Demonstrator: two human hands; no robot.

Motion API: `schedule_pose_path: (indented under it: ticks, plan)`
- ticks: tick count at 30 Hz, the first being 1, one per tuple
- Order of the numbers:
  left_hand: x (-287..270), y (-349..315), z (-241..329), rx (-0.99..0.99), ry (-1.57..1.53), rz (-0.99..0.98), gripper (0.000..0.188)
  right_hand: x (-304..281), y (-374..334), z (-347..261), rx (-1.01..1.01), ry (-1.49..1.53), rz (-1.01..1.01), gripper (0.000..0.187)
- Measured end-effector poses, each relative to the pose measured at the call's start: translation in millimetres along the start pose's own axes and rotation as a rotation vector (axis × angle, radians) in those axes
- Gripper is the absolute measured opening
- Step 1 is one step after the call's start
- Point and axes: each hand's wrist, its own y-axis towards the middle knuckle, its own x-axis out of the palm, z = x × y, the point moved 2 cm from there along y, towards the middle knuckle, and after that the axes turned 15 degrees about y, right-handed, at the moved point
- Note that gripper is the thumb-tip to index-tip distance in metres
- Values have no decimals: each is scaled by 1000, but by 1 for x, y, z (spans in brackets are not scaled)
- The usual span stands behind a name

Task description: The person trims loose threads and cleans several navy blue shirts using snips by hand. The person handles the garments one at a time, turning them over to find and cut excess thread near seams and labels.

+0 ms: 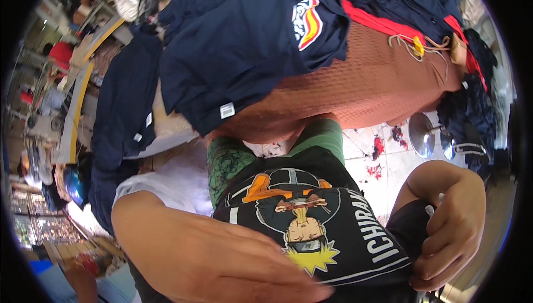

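Note:
Close to the camera, my left hand [222, 253] crosses in front of the black printed shirt [338, 231] that I wear. Its fingers are stretched out, with the tips a little blurred, and nothing shows in it. On the other side my right hand [452, 236] is raised beside the shirt, its fingers curled in. Small white bits show near its thumb; what it holds, if anything, is hidden. Beyond my lap lies a dark navy garment [233, 47] with a colourful print and a white tag [227, 111]. Neither hand touches it.
The garment rests on a brown textured cloth [333, 92] over a table. More navy clothing with red trim [377, 22] lies at the far right, near tangled cords [416, 47]. Red and dark scraps [377, 147] litter the tiled floor. A round metal stand [423, 134] is at right.

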Motion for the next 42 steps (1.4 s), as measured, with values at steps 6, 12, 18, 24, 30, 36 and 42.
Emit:
schedule_pose_path:
  ticks: [6, 12, 18, 24, 30, 36, 42]
  plan:
    - [28, 49, -47, 321, -232, 575, 82, -32, -34, 36, 143, 95, 227, 19]
    - [18, 68, -65, 515, -366, 641, 93, -65, -74, 70, 519, -35, 831, 12]
    - [11, 63, -87, 544, -286, 670, 99, -79, -115, 148, 782, 52, 1059, 16]
    - [-10, 61, -102, 509, -331, 576, 88, -83, -118, 218, 685, 277, 1198, 12]
    - [-26, 58, -119, 460, -285, 506, 78, -79, -128, 245, 797, 41, 1191, 15]
    - [-56, 53, -155, 311, 15, 379, 69, -58, -221, 266, 874, -40, 2081, 18]
    - [-77, 97, -308, -542, 850, 699, 78, -20, -302, 284, 1327, -789, 2039, 63]
